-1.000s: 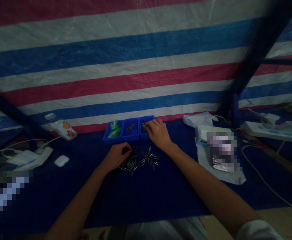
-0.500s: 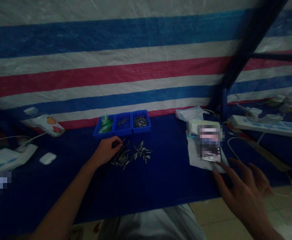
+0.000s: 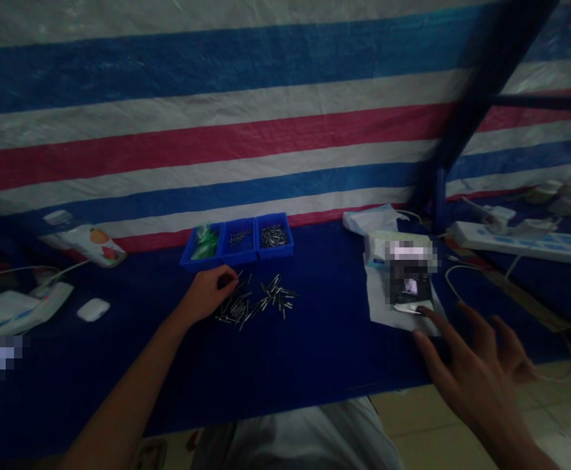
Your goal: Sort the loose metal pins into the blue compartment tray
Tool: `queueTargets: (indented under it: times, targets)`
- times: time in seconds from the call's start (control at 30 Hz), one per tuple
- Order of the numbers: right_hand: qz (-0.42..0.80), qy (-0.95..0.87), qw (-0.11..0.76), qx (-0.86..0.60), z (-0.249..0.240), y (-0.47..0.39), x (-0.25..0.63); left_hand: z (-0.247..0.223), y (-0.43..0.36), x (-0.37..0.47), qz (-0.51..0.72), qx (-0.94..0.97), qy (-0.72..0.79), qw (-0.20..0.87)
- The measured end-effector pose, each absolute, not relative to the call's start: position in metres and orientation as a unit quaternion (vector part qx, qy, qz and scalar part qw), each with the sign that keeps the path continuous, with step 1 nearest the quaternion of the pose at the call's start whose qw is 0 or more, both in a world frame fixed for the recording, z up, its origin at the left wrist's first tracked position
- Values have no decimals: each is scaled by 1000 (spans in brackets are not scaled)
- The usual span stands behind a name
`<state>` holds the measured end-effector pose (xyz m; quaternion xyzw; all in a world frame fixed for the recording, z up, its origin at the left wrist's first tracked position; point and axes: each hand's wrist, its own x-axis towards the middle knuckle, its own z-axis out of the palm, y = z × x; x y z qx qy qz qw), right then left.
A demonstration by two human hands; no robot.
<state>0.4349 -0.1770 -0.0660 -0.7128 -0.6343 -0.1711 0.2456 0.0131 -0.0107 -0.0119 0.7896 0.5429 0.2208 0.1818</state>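
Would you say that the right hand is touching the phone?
Cannot tell: in the head view, a fingertip of the right hand overlaps the lower edge of the phone, hiding any gap.

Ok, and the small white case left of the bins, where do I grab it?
From above, I'd pinch the small white case across its near and far edges: it lies flat on the blue table, looks wider than deep, and its rounded sides are uncovered.

light: dim | glare: faint on striped sheet [image 3: 138, 59] | pixelated: 2 patches | detail: soft | edges: stretched
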Motion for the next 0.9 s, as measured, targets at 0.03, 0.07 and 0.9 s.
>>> queueTargets:
  times: [0.03,0.07,0.9]
  targets:
    - [-176,-623,260,-716,-63,-177,433,-12,-11,13,222,789,543,181]
    - [-181,-614,273,-718,-60,-176,431,-12,-11,13,223,788,545,182]
    - [-180,-589,318,-721,-37,-132,439,-13,-10,12,219,796,534,180]
